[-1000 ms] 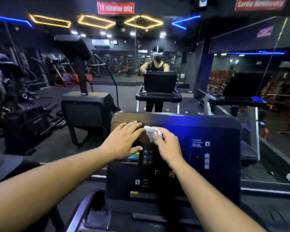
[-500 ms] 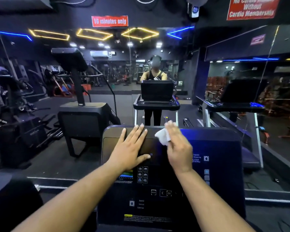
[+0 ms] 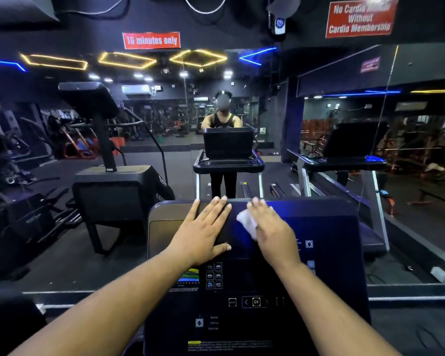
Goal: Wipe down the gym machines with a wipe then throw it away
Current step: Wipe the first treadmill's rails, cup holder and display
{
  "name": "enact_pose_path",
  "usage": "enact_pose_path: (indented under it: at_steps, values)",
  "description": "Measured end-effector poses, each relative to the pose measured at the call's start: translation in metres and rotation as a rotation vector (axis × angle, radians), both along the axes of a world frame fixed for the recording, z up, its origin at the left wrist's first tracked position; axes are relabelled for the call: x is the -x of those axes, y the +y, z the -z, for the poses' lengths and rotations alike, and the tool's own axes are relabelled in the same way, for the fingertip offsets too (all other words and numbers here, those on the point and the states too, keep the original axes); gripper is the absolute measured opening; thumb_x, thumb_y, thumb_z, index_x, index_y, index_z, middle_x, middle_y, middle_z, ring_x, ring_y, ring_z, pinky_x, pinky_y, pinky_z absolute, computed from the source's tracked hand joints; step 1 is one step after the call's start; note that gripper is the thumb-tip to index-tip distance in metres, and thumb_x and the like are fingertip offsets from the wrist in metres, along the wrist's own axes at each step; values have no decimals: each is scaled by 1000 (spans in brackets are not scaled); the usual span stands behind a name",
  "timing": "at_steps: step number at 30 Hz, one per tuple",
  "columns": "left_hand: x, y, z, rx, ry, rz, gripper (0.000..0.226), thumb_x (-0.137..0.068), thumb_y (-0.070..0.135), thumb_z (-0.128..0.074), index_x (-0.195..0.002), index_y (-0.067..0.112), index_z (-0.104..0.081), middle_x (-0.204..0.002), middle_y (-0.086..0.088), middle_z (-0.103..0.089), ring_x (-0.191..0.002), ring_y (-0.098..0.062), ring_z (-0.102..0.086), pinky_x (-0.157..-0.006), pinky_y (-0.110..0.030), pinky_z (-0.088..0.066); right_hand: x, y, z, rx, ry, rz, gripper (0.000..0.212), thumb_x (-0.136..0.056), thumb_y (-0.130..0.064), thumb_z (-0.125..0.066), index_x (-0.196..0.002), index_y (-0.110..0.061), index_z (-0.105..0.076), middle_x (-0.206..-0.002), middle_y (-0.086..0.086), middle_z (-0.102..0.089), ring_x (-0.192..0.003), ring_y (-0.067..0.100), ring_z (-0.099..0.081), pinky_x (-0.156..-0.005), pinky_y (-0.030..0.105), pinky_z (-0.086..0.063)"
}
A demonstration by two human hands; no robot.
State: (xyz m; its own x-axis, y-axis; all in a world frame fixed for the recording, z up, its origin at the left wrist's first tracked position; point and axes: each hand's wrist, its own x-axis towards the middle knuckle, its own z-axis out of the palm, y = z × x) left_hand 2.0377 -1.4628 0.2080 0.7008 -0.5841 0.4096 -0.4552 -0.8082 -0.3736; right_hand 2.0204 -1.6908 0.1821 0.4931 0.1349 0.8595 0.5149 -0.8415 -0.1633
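Dark treadmill console [image 3: 319, 227] facing mirror wall [image 3: 267, 163]; dim gym.

hands: 2, left hand [image 3: 203, 228], right hand [image 3: 272, 232] | wipe [image 3: 247, 222]: 1 | treadmill console [image 3: 319, 253]: 1 | red signs: 2, "minutes only" sign [image 3: 151, 40], "Cardio Membership" sign [image 3: 360, 18] | yellow ceiling light outlines [image 3: 198, 57]: 3
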Motion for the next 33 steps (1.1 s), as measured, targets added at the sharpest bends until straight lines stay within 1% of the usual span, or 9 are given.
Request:
enact_pose_path:
  at_steps: [5, 7, 9, 11, 16, 22, 25, 28, 33]
  values:
    - [-6, -2, 5, 39, -12, 14, 99, -92, 76, -33, -164, 18, 3, -170, -3, 12, -156, -19, 13, -127, -55, 2, 3, -26, -101, -390, 226, 119, 51, -91, -4, -50, -133, -28, -67, -112, 5, -75, -83, 23, -62, -73, 31, -48]
    - [-5, -2, 7, 62, -11, 27, 98, -91, 76, -32, -164, 18, 1, -170, -3, 10, -157, -19, 11, -126, -56, 1, 5, -29, -115, -402, 220, 239, 46, -94, -7, -49, -132, -26, -67, -118, 7, -73, -95, 28, -65, -76, 35, -47]
    - [-6, -2, 8, 72, -2, 19, 99, -89, 75, -31, -164, 19, 1, -170, -2, 10, -157, -18, 11, -126, -55, 1, 8, -19, -103, -343, -63, 242, 47, -93, -5, -47, -136, -15, -64, -131, 9, -68, -117, 29, -62, -92, 38, -48]
    - [-6, -2, 10, 81, -1, 9, 99, -89, 75, -32, -164, 19, 2, -171, -2, 10, -157, -18, 11, -126, -56, 1, 1, -4, -63, -70, -166, 159, 53, -90, -4, -40, -140, -6, -58, -138, 14, -62, -126, 32, -57, -103, 45, -48]
    - [-5, -4, 13, 106, 3, 13, 99, -89, 73, -31, -163, 19, 5, -170, -2, 13, -157, -18, 13, -125, -55, 5, -13, -2, 16, 327, 174, 166, 61, -104, -35, -40, -159, -12, -27, -167, 6, -20, -156, 25, -14, -123, 55, -22]
    - [-1, -10, 12, 122, 22, 1, 99, -86, 70, -29, -162, 18, 8, -169, -2, 15, -157, -19, 15, -125, -57, 6, -14, -45, -6, 35, 328, 423, 109, -86, -86, -19, -162, -11, 3, -170, 9, 8, -156, 25, 10, -123, 50, 0]
    - [0, -13, 14, 123, 21, -16, 101, -86, 68, -34, -163, 15, 3, -171, -5, 10, -158, -21, 13, -124, -60, 6, -3, -28, 6, 294, 394, 243, 111, -83, -89, -19, -161, -15, 11, -167, 4, 20, -155, 25, 17, -125, 52, 2]
    - [0, -18, 15, 106, 17, -5, 99, -85, 65, -35, -164, 15, -1, -171, -5, 12, -157, -19, 14, -123, -60, 10, -3, -27, 20, 552, 285, 146, 100, -90, -81, -23, -161, -13, -7, -169, 3, 0, -156, 24, -2, -122, 54, -25]
    - [1, -38, 1, -33, 26, 77, 98, -91, 62, -40, -162, 18, 11, -168, -5, 23, -155, -19, 21, -121, -62, 15, -4, -71, 6, 328, 292, 220, 84, -100, -69, -21, -162, -15, -7, -169, 0, 4, -156, 15, 9, -127, 44, -6]
